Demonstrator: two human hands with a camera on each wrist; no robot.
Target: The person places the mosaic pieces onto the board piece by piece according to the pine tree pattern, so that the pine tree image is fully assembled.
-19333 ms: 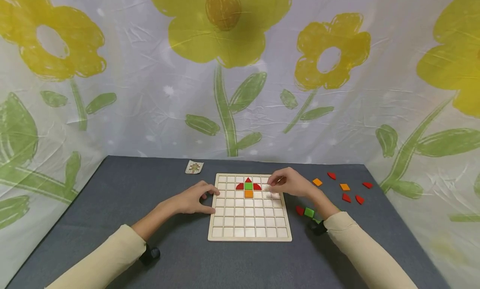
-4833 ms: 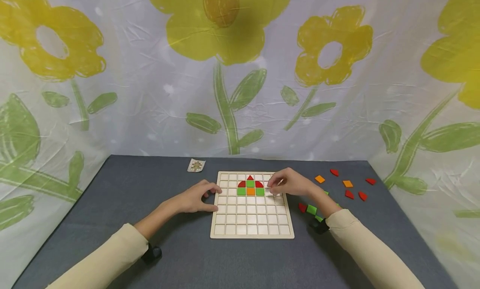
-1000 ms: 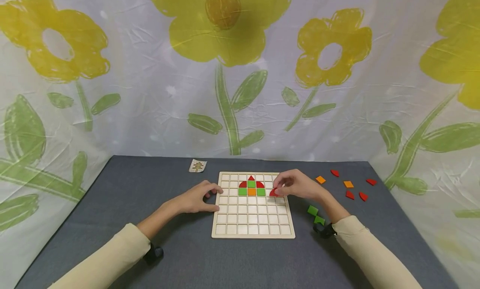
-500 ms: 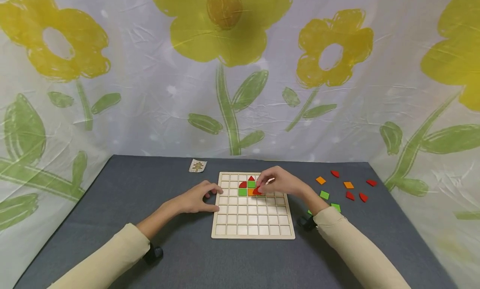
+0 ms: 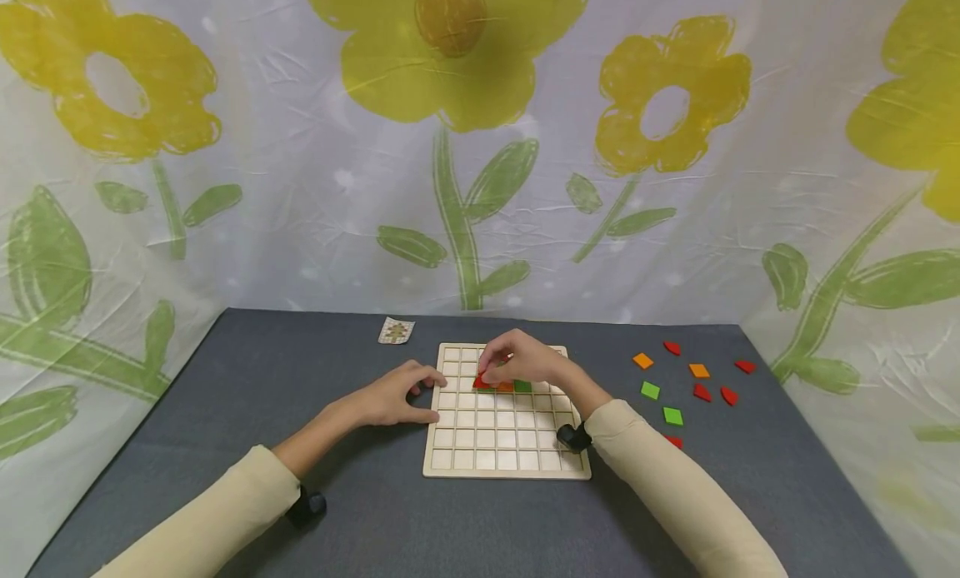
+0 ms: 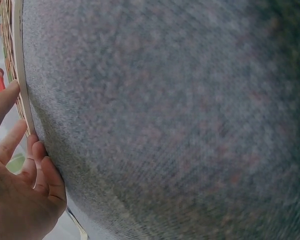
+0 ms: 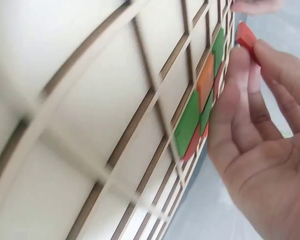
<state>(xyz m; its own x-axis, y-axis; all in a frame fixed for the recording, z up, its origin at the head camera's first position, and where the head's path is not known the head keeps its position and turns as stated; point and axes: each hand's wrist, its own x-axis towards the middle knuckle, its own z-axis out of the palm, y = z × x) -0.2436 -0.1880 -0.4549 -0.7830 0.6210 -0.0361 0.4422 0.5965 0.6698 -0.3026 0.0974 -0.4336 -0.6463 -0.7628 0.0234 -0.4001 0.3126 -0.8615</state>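
My right hand [image 5: 521,360] pinches a red tile [image 7: 246,39] with a curved side between thumb and fingertips, above the upper left part of a wooden grid board [image 5: 506,436]. In the right wrist view the tile is tilted and apart from the grid. Under the hand, an orange tile [image 7: 205,80] lies between green tiles [image 7: 190,117] in the board's cells; red tiles beyond them are partly hidden. My left hand [image 5: 390,395] rests against the board's left edge, thumb and fingers spread apart, holding no tile.
Loose tiles lie on the dark cloth right of the board: orange [image 5: 699,370], green [image 5: 672,416] and several red ones [image 5: 729,396]. One red tile [image 5: 673,441] is partly behind the right sleeve. A small pattern card [image 5: 396,331] lies at the back left.
Over the last second my right hand has carried the red tile leftward across the board. Earlier, green tiles came to lie on both sides of the orange one. The left hand stays put.
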